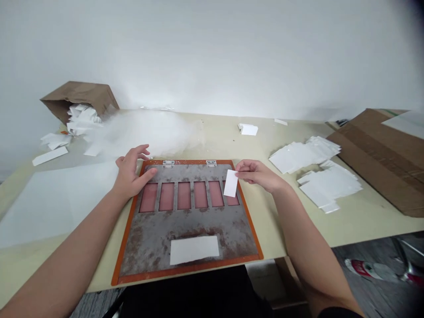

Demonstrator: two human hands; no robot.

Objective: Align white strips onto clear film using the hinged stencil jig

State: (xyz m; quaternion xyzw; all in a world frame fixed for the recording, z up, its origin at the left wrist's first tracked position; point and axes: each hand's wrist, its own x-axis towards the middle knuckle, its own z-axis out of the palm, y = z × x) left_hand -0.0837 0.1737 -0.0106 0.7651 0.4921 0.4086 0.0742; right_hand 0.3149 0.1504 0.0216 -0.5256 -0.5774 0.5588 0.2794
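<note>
Against a pale wall [212,57], the right hand [255,174] pinches a white card [231,183] over a hinged plate's [192,223] end slot [233,201], five pink slots [183,195] without cards, the left hand [130,174] spread, empty.

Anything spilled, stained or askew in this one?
Yes, two things. At far left, the brown bag lies on its side, white cards spilling from its mouth. The metal plate has patchy brown smudges below its slots, perhaps rust or wear.

Room behind plate [195,222], carton [380,163] blocking right
</note>
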